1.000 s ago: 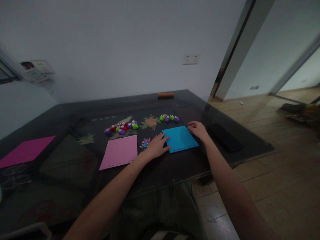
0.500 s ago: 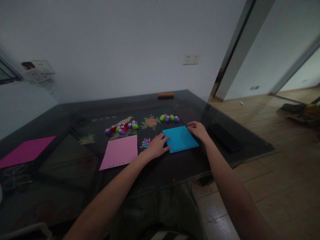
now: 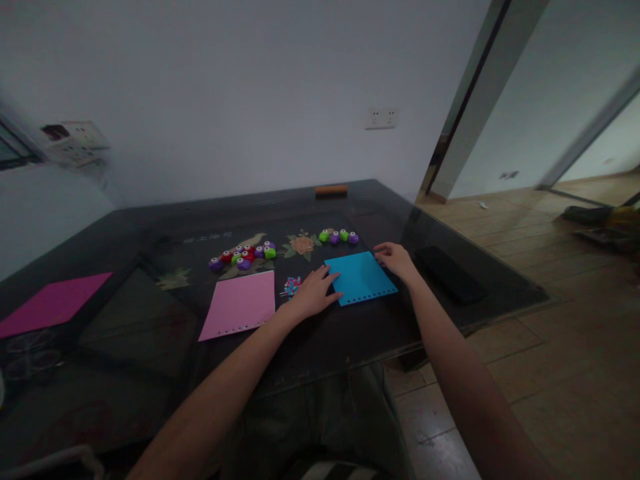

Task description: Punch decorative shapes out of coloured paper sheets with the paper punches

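Head view: a blue sheet [image 3: 361,278] with a row of small holes along its near edge lies flat on the dark bench [image 3: 150,320], just right of the middle of the frame. The left hand [image 3: 314,291] rests on the sheet's left edge, fingers spread flat, its grip released. The right hand [image 3: 398,259] touches the sheet's far right corner with loosely curled fingers; whether it pinches the corner I cannot tell.

Just left of the left hand sits a small heap of coloured paper bits [image 3: 291,285], and left of that lies a pink sheet [image 3: 240,303], also holed along its near edge. Above it in the frame is a cluster of red, purple and green punches [image 3: 243,253]; a shorter row of green and purple punches [image 3: 339,236] sits just above the blue sheet. A magenta sheet [image 3: 53,302] lies at the far left. A black flat object [image 3: 450,273] lies right of the right hand, and an orange bar [image 3: 331,191] at the bench's far edge.
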### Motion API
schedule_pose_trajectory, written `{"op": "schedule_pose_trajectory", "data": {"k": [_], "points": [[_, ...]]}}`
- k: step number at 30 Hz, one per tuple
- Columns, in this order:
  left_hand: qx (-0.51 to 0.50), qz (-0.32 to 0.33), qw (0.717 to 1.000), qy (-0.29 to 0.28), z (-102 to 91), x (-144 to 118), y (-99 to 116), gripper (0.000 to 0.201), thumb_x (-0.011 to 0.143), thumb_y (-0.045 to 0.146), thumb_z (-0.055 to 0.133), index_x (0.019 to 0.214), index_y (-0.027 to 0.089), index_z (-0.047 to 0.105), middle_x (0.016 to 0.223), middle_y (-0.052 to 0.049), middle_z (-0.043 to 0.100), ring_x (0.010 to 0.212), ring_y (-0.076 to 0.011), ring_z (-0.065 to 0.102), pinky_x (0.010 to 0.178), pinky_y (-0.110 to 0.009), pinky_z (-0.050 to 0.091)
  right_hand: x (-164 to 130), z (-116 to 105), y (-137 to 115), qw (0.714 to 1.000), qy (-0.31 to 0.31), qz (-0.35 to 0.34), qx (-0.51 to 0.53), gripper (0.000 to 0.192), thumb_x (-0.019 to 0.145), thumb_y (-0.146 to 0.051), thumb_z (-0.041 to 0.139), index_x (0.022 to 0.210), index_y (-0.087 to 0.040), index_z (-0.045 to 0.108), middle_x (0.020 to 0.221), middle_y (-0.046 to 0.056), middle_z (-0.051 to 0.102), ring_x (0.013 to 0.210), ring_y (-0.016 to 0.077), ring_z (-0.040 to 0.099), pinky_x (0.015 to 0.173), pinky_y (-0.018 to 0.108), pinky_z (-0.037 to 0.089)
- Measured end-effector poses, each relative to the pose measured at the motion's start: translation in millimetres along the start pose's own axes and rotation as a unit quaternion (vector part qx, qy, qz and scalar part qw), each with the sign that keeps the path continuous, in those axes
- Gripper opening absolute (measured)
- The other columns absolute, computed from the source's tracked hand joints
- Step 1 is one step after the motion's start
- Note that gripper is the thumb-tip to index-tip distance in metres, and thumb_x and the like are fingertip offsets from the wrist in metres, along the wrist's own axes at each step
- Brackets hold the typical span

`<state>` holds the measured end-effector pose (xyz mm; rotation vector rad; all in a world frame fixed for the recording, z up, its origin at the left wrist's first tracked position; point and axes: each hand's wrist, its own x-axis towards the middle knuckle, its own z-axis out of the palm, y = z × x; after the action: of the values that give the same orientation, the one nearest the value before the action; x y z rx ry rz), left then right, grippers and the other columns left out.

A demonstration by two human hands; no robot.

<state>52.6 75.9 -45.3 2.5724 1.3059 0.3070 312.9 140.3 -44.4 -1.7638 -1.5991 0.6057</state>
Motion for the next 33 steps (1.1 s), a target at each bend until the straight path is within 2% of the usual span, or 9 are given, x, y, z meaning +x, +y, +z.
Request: {"op": "schedule_pose_trajectory", "data": {"k": [11, 14, 17, 19, 21, 24, 28, 30, 33], "points": [[-0.046, -0.019, 0.998, 0.029, -7.9, 1, 2, 0.061, 0.083, 0.050, 0.045, 0.135, 0.019, 0.033, 0.146, -0.013, 0.025, 0.131, -0.0268, 0.030, 0.105, -0.039, 0.027, -2, -2, -1, 1.000, 0.012, 0.002, 0.008, 0.023, 0.073, -0.017, 0.059, 0.096, -0.016, 0.064, 0.082, 0.006, 0.067, 0.067, 0.0130, 0.061, 0.064, 0.025, 0.049], [-0.057, -0.010, 0.996, 0.063, -23.0, 2, 2, 0.056, 0.084, 0.045, 0.046, 0.132, 0.018, 0.039, 0.144, -0.013, 0.029, 0.129, -0.0250, 0.032, 0.105, -0.037, 0.028, -4, -4, -4, 0.999, 0.029, -0.011, -0.009, 0.022, 0.074, -0.019, 0.057, 0.095, -0.016, 0.064, 0.085, 0.006, 0.067, 0.070, 0.0142, 0.061, 0.066, 0.027, 0.049], [-0.070, 0.008, 0.991, 0.110, -49.2, -5, -4, 0.044, 0.086, 0.038, 0.044, 0.125, 0.018, 0.047, 0.136, -0.011, 0.042, 0.125, -0.0215, 0.038, 0.104, -0.035, 0.030, -7, -5, -10, 0.997, 0.051, -0.045, -0.023, 0.020, 0.076, -0.021, 0.054, 0.092, -0.016, 0.065, 0.086, 0.006, 0.067, 0.074, 0.0158, 0.061, 0.070, 0.029, 0.048], [-0.074, 0.014, 0.989, 0.129, -68.5, -16, -19, 0.036, 0.086, 0.035, 0.044, 0.118, 0.020, 0.053, 0.127, -0.007, 0.051, 0.120, -0.0198, 0.044, 0.102, -0.035, 0.033, -10, -5, -18, 0.996, 0.063, -0.066, -0.025, 0.019, 0.076, -0.021, 0.054, 0.091, -0.016, 0.066, 0.086, 0.006, 0.067, 0.077, 0.0168, 0.061, 0.073, 0.030, 0.047], [-0.077, -0.006, 0.986, 0.146, -85.2, -34, -43, 0.032, 0.085, 0.033, 0.044, 0.113, 0.021, 0.055, 0.118, -0.005, 0.058, 0.112, -0.0186, 0.051, 0.098, -0.035, 0.037, -14, -4, -30, 0.994, 0.063, -0.091, -0.019, 0.019, 0.076, -0.020, 0.054, 0.090, -0.016, 0.066, 0.087, 0.007, 0.067, 0.079, 0.0174, 0.061, 0.075, 0.031, 0.047], [-0.071, -0.090, 0.977, 0.179, -99.7, -68, -91, 0.026, 0.083, 0.032, 0.047, 0.099, 0.018, 0.062, 0.103, -0.005, 0.065, 0.098, -0.0189, 0.058, 0.090, -0.034, 0.043, -21, 1, -52, 0.989, 0.045, -0.140, -0.010, 0.018, 0.076, -0.019, 0.054, 0.089, -0.017, 0.066, 0.088, 0.006, 0.067, 0.082, 0.0175, 0.061, 0.078, 0.031, 0.046], [-0.092, -0.219, 0.949, 0.207, -98.2, -107, -146, 0.027, 0.080, 0.034, 0.048, 0.094, 0.018, 0.064, 0.094, -0.005, 0.068, 0.084, -0.0199, 0.062, 0.079, -0.033, 0.047, -36, 27, -87, 0.981, -0.001, -0.194, 0.009, 0.014, 0.077, -0.019, 0.055, 0.087, -0.020, 0.065, 0.087, 0.003, 0.067, 0.080, 0.0162, 0.061, 0.076, 0.029, 0.046], [-0.089, -0.224, 0.947, 0.213, -93.4, -119, -161, 0.026, 0.078, 0.034, 0.050, 0.092, 0.017, 0.065, 0.095, -0.006, 0.068, 0.085, -0.0199, 0.062, 0.080, -0.032, 0.047, -46, 49, -106, 0.972, -0.053, -0.226, 0.030, 0.014, 0.078, -0.019, 0.054, 0.087, -0.020, 0.065, 0.086, 0.003, 0.067, 0.080, 0.0156, 0.061, 0.073, 0.027, 0.046], [-0.067, -0.207, 0.954, 0.208, -88.7, -126, -171, 0.026, 0.077, 0.034, 0.051, 0.090, 0.017, 0.066, 0.094, -0.007, 0.067, 0.087, -0.0206, 0.061, 0.081, -0.032, 0.046, -55, 88, -135, 0.955, -0.127, -0.265, 0.024, 0.014, 0.077, -0.018, 0.055, 0.087, -0.019, 0.065, 0.085, 0.003, 0.067, 0.079, 0.0158, 0.061, 0.071, 0.026, 0.045]]}}
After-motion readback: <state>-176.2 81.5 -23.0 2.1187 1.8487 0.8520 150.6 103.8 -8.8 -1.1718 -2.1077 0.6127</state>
